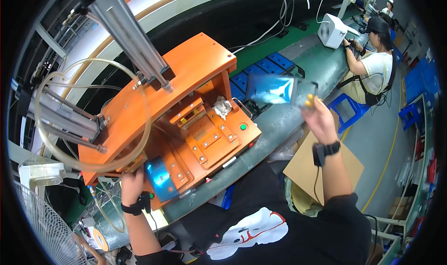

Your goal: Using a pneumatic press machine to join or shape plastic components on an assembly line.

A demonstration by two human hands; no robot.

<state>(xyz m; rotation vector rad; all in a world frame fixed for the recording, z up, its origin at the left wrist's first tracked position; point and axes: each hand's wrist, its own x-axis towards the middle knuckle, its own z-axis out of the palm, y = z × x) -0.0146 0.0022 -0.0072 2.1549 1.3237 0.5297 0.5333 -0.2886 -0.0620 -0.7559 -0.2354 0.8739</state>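
My right hand (320, 120) is raised at the right, with yellow coverings on its fingertips, slightly smeared by motion. Its fingers are pinched at a blurred clear edge beside a glossy blue flat panel (272, 89), which hangs over a row of blue cases. My left hand (132, 183) is at the left front of an orange press fixture (186, 69), its fingertips hidden under the upper plate. Just right of that hand, another shiny blue flat piece (160, 179) lies on the fixture's base. Both wrists wear black bands with cables.
Metal cylinders (132, 37) and a looped clear hose (42, 120) stand over the fixture. Crumpled white material (222, 107) lies inside it. Blue cases (272, 65) sit behind on the green bench. Cardboard (321, 165) is at lower right. A co-worker (372, 65) sits beyond, near a white fan (331, 31).
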